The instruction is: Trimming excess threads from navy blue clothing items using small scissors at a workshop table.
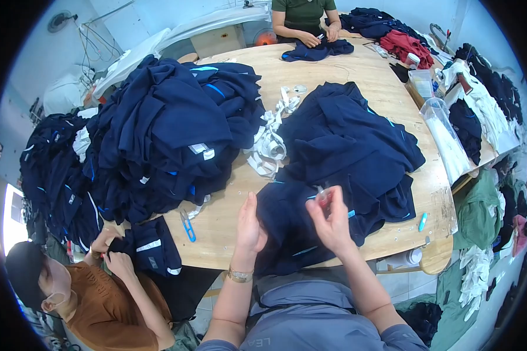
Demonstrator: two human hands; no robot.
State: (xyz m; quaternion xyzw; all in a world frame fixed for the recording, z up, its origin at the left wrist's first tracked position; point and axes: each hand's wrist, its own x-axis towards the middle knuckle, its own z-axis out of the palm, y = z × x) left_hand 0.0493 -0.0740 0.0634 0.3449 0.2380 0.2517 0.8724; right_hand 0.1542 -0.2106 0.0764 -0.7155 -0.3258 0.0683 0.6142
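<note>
A dark navy garment (287, 225) with light blue trim lies in front of me, its near part hanging at the table's edge. My left hand (251, 229) is upright at its left edge, fingers stretched out and holding nothing I can see. Above the garment's right side my right hand (332, 221) is closed around small thread snips (322, 199) with red on them; they are partly hidden by my fingers. Just beyond lies a heap of similar navy garments (345, 137).
A tall navy garment pile (164, 111) fills the table's left. White strips (269, 146) lie mid-table. Blue-handled snips (187, 227) and a turquoise cutter (423, 222) lie near the front. One co-worker (99, 292) is at my left, another (304, 20) across the table.
</note>
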